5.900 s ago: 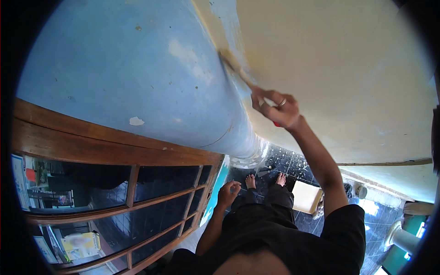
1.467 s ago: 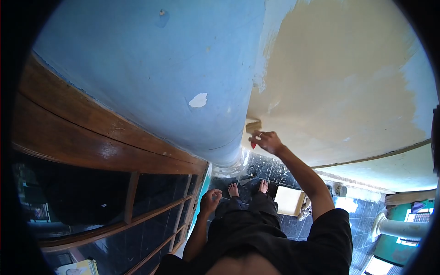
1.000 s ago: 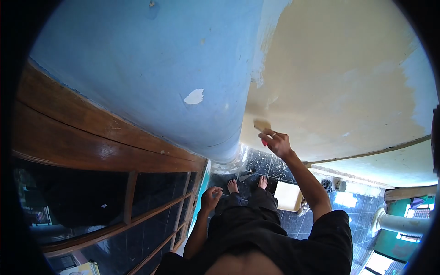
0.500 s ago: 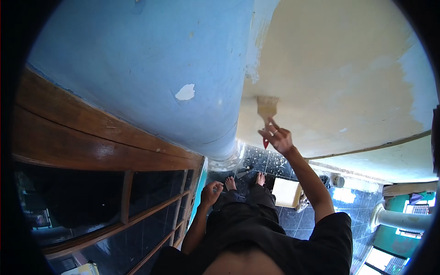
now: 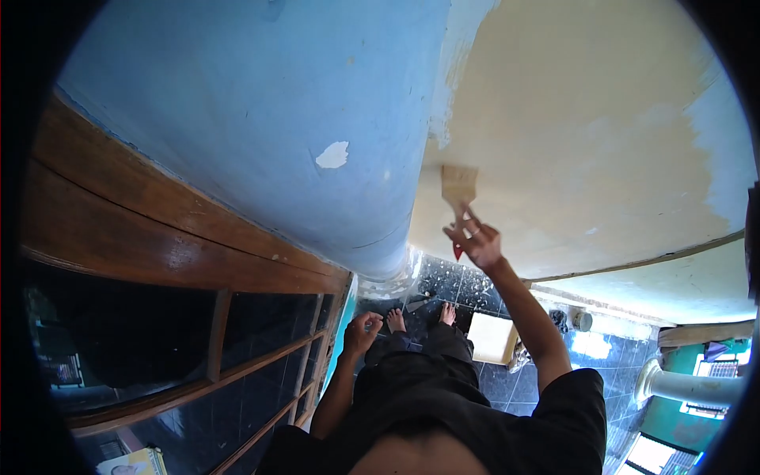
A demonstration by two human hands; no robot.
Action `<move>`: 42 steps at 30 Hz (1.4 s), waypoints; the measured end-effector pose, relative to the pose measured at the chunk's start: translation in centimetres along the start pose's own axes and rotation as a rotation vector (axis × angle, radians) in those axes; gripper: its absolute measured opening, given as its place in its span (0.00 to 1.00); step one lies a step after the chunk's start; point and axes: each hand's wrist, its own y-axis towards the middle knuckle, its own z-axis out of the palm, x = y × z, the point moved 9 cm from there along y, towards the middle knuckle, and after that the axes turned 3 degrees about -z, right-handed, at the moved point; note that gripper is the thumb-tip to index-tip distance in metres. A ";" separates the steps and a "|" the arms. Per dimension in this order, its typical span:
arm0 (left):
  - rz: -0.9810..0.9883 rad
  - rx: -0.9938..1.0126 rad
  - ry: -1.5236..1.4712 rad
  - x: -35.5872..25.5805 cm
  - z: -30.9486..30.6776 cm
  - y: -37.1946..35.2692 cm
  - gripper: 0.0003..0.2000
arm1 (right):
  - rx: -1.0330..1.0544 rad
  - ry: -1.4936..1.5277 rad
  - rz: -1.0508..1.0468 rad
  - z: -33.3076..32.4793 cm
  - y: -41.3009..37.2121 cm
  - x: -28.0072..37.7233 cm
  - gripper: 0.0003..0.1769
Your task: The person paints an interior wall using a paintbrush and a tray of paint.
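My right hand (image 5: 480,241) grips a paintbrush (image 5: 458,186) with a pale, wide head and a red handle tip showing below the fingers. The bristles lie against the beige-painted part of the wall (image 5: 578,127), just right of the blue rounded column (image 5: 277,119). A ring sits on one finger of this hand. Lower down, my left hand (image 5: 362,331) hangs beside the wood-framed window, its fingers loosely curled in and nothing visible in them.
A cream tray (image 5: 492,338) lies on the dark tiled floor, right of my bare feet. Pale flakes and a scraper-like tool (image 5: 422,303) lie near the column's foot. A small can (image 5: 582,321) stands further right. The wooden window frame (image 5: 182,245) runs along the left.
The view has shifted slightly. The brush stays at nearly the same spot on the wall, tilted a little differently. My left hand has barely moved.
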 end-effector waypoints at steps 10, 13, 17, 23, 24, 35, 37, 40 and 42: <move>0.019 -0.058 0.001 -0.5 -1.5 -0.5 0.10 | 0.098 0.167 0.162 -0.2 4.1 -2.7 0.25; -0.047 -0.021 0.035 0.0 -1.3 -0.5 0.11 | -0.119 0.027 -0.028 -8.0 11.2 -1.4 0.23; -0.038 -0.029 0.016 -0.5 -1.4 -0.1 0.11 | -0.188 -0.242 -0.223 -9.5 13.1 1.3 0.19; -0.037 -0.041 -0.001 -0.7 -1.4 0.3 0.11 | 0.249 0.055 -0.093 -0.6 8.2 0.0 0.19; -0.028 -0.052 0.000 -0.5 -1.4 0.3 0.11 | 0.412 0.280 0.073 0.7 8.1 -0.8 0.19; 0.002 -0.068 -0.005 -0.1 -2.1 0.3 0.11 | -0.325 -0.267 -0.258 -14.1 17.8 0.5 0.17; -0.004 -0.086 -0.015 -0.5 -2.3 0.1 0.11 | -0.197 -0.257 -0.283 -11.5 16.2 1.1 0.15; -0.015 -0.043 0.047 -0.5 -1.7 0.2 0.12 | 0.081 -0.223 -0.336 -3.9 11.5 1.5 0.10; -0.006 -0.040 0.007 -0.3 -1.6 0.4 0.12 | 0.191 0.146 -0.165 -3.0 11.4 0.2 0.09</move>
